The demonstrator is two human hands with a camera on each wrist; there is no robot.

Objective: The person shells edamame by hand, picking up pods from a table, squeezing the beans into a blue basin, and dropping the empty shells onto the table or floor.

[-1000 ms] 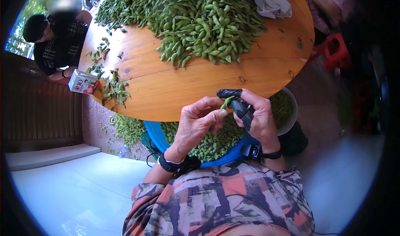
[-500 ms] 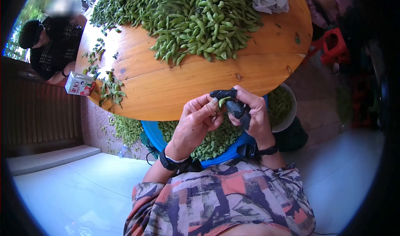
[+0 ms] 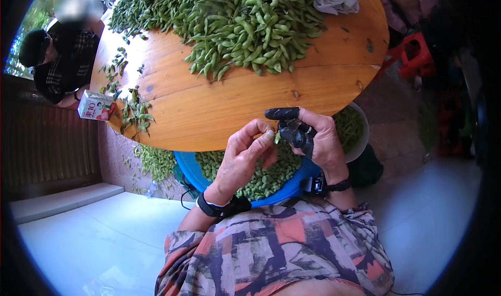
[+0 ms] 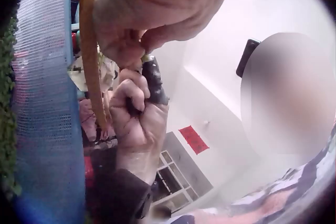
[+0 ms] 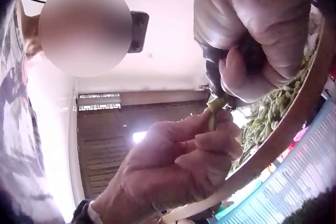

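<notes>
Currently the pod [image 5: 214, 109] sits between both hands, its long axis running fingertip to fingertip. The left hand [image 3: 242, 157] pinches one end and the right hand [image 3: 319, 142], fingers black-covered, pinches the other. A blue basin [image 3: 189, 168] lies beneath them, with the tabletop [image 3: 219, 108] beyond.

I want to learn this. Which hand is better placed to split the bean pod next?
Likely the right hand: its black-covered fingertips pinch the soybean pod, while the left hand pinches its other end, steadying it.
</notes>
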